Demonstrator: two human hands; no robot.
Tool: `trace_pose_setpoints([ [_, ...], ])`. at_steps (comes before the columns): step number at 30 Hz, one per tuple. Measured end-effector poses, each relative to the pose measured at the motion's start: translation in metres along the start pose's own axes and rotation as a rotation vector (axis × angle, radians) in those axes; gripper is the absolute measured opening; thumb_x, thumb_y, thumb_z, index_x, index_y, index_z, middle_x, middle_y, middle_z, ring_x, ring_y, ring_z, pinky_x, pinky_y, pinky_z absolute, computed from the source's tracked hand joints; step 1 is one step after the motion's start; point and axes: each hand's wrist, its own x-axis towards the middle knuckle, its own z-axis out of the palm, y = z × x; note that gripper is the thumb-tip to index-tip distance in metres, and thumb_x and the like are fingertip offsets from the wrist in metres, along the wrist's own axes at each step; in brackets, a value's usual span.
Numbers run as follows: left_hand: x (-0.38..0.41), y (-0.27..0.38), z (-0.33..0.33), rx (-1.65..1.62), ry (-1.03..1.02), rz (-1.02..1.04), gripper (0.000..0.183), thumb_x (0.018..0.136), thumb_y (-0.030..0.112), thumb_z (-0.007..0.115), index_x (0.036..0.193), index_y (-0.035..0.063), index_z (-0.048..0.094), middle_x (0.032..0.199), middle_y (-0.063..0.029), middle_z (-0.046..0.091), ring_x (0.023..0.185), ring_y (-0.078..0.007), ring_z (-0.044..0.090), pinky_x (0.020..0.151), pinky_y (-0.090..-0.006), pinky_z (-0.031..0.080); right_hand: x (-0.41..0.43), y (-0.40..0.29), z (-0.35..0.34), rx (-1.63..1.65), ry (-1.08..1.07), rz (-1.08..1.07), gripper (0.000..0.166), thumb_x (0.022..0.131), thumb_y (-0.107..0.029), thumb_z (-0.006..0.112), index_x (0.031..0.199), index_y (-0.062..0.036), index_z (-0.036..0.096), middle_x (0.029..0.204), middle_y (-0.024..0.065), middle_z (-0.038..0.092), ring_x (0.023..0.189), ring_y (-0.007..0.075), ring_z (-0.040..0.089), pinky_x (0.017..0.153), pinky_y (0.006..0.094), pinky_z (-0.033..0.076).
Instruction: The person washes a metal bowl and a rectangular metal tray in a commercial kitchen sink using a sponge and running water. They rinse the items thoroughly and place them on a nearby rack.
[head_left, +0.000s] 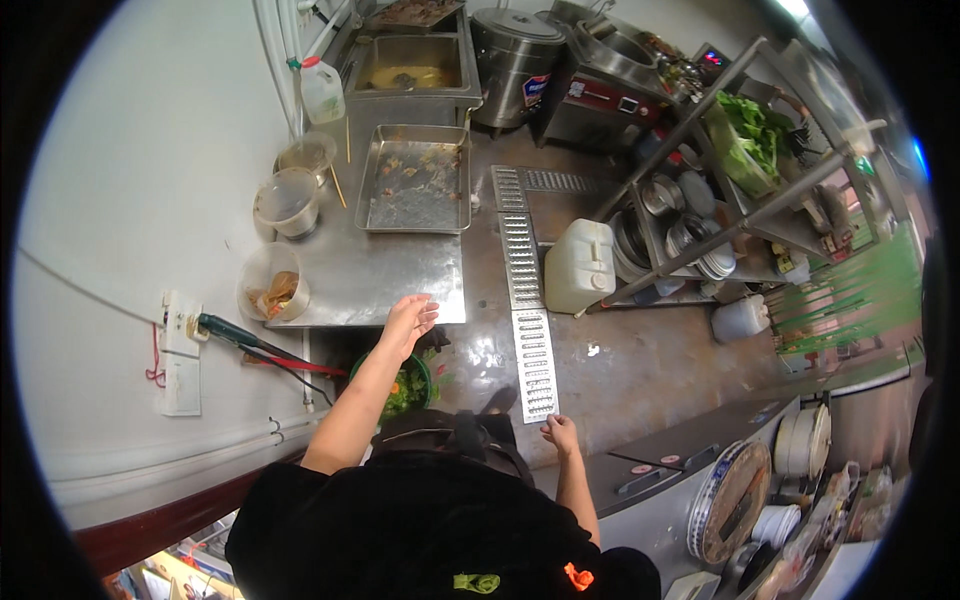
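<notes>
My left hand (411, 324) is held out over the front edge of a stainless steel table (375, 289), its fingers apart and holding nothing. Below that forearm, a green bin (428, 382) with leafy scraps in it stands on the floor. A shallow steel tray (416, 180) with food residue lies on the table. To its left are a clear plastic tub (251, 281) with brown scraps inside and a lidded plastic tub (289, 199). My right hand (560, 433) hangs by my side above the floor, fingers curled in, with nothing visible in them.
Beyond the table is a steel sink (409, 64) of cloudy liquid. A white jerrycan (581, 266) stands by a floor drain grate (519, 259), beside a metal rack (697, 255) with pots and a crate of greens (750, 142). A dark counter (675, 450) runs along the right.
</notes>
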Motion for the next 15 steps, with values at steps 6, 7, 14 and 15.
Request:
trace_pose_setpoints([
  [6,0.102,-0.009,0.028,-0.069,0.206,0.099,0.032,0.091,0.018,0.051,0.118,0.0045,0.042,0.109,-0.0140,0.054,0.096,-0.0236,0.057,0.083,-0.0347,0.048,0.109,-0.051,-0.050,-0.218,-0.093,0.085,0.023,0.087,-0.019,0.056,0.103,-0.0019,0.056,0.087,0.0062,0.061,0.076,0.0186,0.064,0.062,0.0292,0.052],
  [7,0.121,-0.007,0.034,-0.079,0.247,0.134,0.033,0.091,0.018,0.052,0.118,0.0045,0.042,0.110,-0.0146,0.053,0.097,-0.0246,0.057,0.083,-0.0354,0.049,0.128,-0.066,-0.064,-0.231,-0.088,0.056,0.023,0.087,-0.019,0.056,0.103,-0.0021,0.056,0.087,0.0061,0.061,0.075,0.0186,0.064,0.062,0.0292,0.052],
  [14,0.215,-0.007,0.030,-0.237,0.678,0.343,0.035,0.086,0.015,0.062,0.104,0.0004,0.035,0.095,-0.0171,0.051,0.072,-0.0223,0.061,0.061,-0.0327,0.054,0.248,-0.235,-0.133,-0.243,-0.029,-0.135,0.018,0.087,-0.017,0.055,0.096,-0.0026,0.057,0.080,0.0047,0.060,0.071,0.0168,0.064,0.058,0.0255,0.051],
  [15,0.219,-0.010,0.035,-0.215,0.749,0.341,0.034,0.086,0.014,0.062,0.101,0.0004,0.035,0.092,-0.0170,0.051,0.068,-0.0214,0.061,0.058,-0.0312,0.055,0.268,-0.254,-0.139,-0.282,-0.018,-0.189,0.018,0.086,-0.017,0.055,0.094,-0.0014,0.057,0.078,0.0051,0.061,0.067,0.0159,0.063,0.056,0.0255,0.050],
])
